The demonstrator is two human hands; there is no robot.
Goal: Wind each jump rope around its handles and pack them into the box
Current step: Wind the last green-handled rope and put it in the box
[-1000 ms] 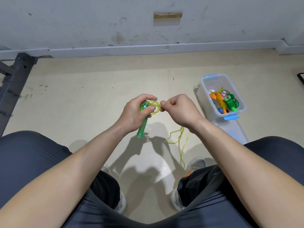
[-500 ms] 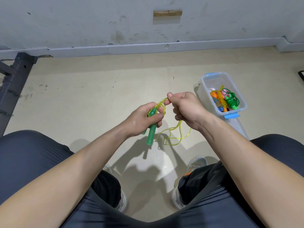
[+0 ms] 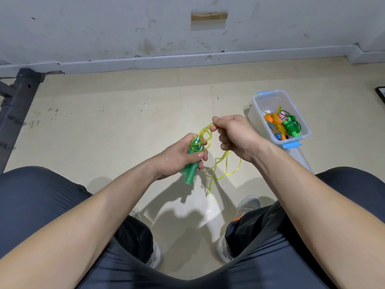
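Note:
My left hand (image 3: 177, 157) grips two green jump-rope handles (image 3: 192, 163) held side by side, their tips pointing up. A thin yellow-green rope (image 3: 220, 165) loops around the handle tops and hangs in loose coils below. My right hand (image 3: 235, 136) pinches the rope just above the handles, up and to the right of them. A clear plastic box (image 3: 258, 103) with blue clips stands on the floor to the right. It holds several wound ropes with orange, green and pink handles (image 3: 281, 124).
I sit with both knees in dark trousers at the bottom and shoes (image 3: 248, 207) on the beige floor. The box's clear lid (image 3: 302, 157) lies beside my right knee. A dark metal frame (image 3: 14, 113) stands at the far left. A grey wall runs along the back.
Both hands moved right and down. My right hand lifted the rope up above the handles, adding a loop, and the hanging slack has become shorter.

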